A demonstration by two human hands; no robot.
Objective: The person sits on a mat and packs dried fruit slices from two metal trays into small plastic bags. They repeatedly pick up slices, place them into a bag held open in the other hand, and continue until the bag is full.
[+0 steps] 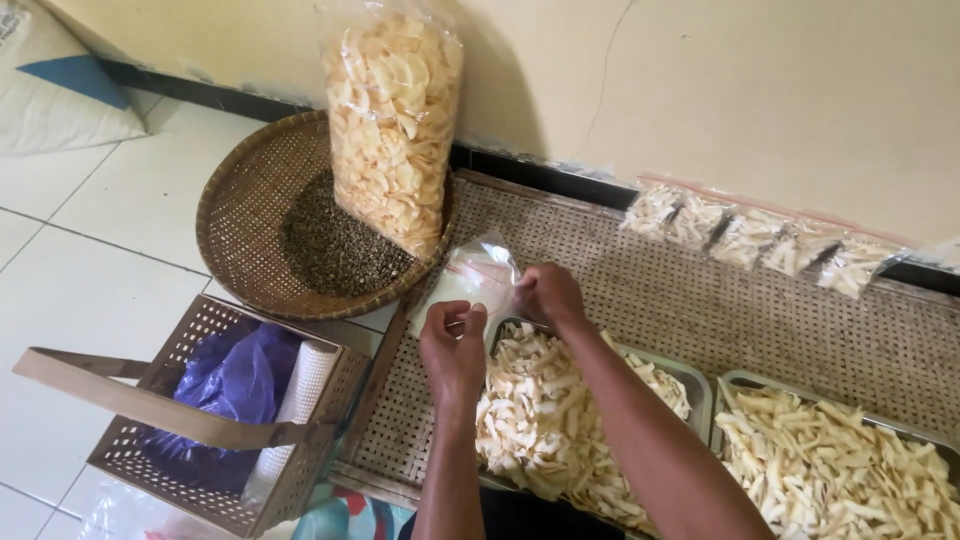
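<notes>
- A square woven basket (150,440) with a flat wooden handle is sitting on the white tiled floor (90,250) at lower left, holding a crumpled purple plastic bag (235,380) and a white roll (300,390).
- A round shallow woven tray (240,210) is lying beyond it, carrying a patch of dark grains (335,250) and a tall clear bag of pale chips (392,120) leaning against the wall.
- The left hand (452,350) is pinching the lower edge of a small clear plastic pouch (470,278), fingers closed on it, over the left edge of the woven mat (700,300).
- The right hand (548,293) is gripping the same pouch at its right side, fingers clamped on the plastic.
- A metal tray of pale cut strips (560,410) is resting just below the hands.
- A second metal tray of strips (840,460) is lying beside it at the right.
- A row of filled small pouches (760,238) is lining the mat's far edge.
</notes>
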